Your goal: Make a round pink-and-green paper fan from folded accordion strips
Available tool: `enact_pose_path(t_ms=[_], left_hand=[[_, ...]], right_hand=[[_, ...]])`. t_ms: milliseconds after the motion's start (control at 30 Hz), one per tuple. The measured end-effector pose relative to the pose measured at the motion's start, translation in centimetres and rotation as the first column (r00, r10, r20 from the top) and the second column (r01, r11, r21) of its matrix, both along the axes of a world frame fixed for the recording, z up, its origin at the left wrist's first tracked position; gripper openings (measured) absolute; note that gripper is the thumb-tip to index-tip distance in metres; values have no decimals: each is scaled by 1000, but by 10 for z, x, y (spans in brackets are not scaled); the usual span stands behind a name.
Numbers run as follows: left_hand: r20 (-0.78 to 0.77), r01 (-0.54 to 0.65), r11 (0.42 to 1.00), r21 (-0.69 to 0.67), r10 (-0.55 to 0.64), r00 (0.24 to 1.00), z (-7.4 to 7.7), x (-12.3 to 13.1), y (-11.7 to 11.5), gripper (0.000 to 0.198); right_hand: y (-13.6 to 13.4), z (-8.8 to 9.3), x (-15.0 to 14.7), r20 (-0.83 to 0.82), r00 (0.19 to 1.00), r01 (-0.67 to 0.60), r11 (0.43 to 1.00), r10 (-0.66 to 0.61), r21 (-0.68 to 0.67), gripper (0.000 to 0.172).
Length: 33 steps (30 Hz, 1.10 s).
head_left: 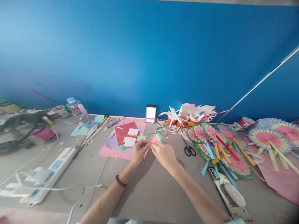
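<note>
Over the middle of the table, a small pleated paper fan (156, 138), pink with a green and white edge, is held up between my two hands. My left hand (140, 150) pinches its narrow lower end, where a pink strip hangs down. My right hand (163, 153) grips the fan from the other side, its fingers close to those of the left. The fingers cover part of the fan's base. Just left of my hands lie pink and purple sheets (107, 152), a red sheet (119, 132) and white paper pieces (130, 141).
Black scissors (190, 151) lie to the right, beside finished pleated fans (238, 163) with paper-strip handles. Paper cups (183, 119) and a propped phone (151, 114) stand along the blue wall. At left are a water bottle (80, 112), wooden sticks (97, 130) and a power strip (54, 172) with trailing cords.
</note>
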<state>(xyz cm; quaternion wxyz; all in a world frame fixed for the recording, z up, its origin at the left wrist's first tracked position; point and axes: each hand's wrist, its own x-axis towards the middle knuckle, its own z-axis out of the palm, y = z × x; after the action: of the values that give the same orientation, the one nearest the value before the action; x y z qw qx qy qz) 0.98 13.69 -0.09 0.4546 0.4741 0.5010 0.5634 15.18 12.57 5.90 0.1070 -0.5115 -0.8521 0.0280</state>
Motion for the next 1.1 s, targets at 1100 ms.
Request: enact_pose_path(t_ms=[1100], left_hand=[[381, 68, 972, -226, 24, 924, 1, -3, 0, 29]], right_hand=[[18, -7, 13, -341, 939, -1, 995, -33, -100, 11]])
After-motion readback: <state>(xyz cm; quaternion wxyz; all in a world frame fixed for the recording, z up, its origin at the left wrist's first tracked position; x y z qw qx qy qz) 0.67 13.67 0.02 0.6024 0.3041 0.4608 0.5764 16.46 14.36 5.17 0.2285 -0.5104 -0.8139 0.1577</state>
